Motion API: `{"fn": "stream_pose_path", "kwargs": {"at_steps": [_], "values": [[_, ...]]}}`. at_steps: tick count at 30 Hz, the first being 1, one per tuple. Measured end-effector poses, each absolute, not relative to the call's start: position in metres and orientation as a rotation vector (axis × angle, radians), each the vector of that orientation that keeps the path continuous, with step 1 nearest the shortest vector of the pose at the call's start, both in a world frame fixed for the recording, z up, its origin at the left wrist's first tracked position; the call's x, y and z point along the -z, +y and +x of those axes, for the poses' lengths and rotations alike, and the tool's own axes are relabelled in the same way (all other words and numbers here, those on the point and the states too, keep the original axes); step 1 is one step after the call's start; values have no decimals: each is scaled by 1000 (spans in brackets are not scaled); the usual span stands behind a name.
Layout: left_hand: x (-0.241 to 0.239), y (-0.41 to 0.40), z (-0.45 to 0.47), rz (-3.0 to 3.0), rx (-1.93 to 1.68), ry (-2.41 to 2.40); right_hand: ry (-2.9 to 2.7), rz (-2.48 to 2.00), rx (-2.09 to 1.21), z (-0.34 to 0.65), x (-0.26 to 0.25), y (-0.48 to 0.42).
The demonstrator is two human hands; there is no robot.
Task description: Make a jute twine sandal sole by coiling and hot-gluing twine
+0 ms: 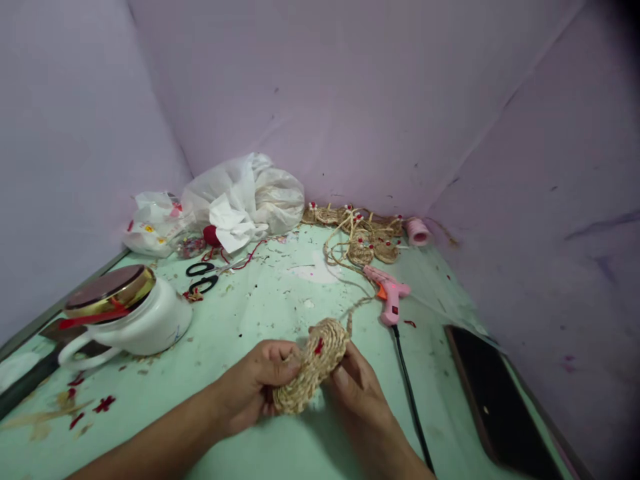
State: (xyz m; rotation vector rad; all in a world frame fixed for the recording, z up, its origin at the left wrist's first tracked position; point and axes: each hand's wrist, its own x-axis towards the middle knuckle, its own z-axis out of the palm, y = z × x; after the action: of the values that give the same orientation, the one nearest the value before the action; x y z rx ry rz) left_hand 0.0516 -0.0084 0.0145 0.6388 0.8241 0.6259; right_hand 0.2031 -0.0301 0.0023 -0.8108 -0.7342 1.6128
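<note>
Both my hands hold a coiled jute rope piece (314, 363) with a small red decoration on it, just above the pale green table (260, 313). My left hand (255, 387) pinches its lower left edge with curled fingers. My right hand (357, 387) grips its right side, fingers behind the coil. A loose jute cord (350, 267) runs from the coil back toward a heap of finished jute pieces (365, 233) by the far wall.
A pink glue gun (389, 297) with a black cable lies right of centre. A dark phone (500, 400) rests at the right edge. A white lidded cup (130, 313), black scissors (203, 277), plastic bags (240, 200) and a pink spool (417, 231) sit around.
</note>
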Motion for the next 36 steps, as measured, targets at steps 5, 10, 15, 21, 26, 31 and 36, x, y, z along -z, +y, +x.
{"fn": "stream_pose_path", "kwargs": {"at_steps": [5,10,15,21,26,31,36], "values": [[-23,-12,51,830,-304,829,-623,-795,-1836,205,1,-35],[-43,24,17,1669,-597,1658,-456,-970,-1762,212,-3,-26],[-44,73,-14,1977,-46,2511,-473,-1036,-1817,214,-9,-20],[-39,100,-18,1848,137,2587,-506,-938,-1854,213,-6,-20],[-41,107,-17,1839,195,2545,-481,-888,-1866,213,-10,-19],[-38,111,-25,1846,192,2559,-471,-840,-1863,213,-14,-20],[-40,112,-26,1867,144,2485,-467,-846,-1855,215,-14,-18]]}}
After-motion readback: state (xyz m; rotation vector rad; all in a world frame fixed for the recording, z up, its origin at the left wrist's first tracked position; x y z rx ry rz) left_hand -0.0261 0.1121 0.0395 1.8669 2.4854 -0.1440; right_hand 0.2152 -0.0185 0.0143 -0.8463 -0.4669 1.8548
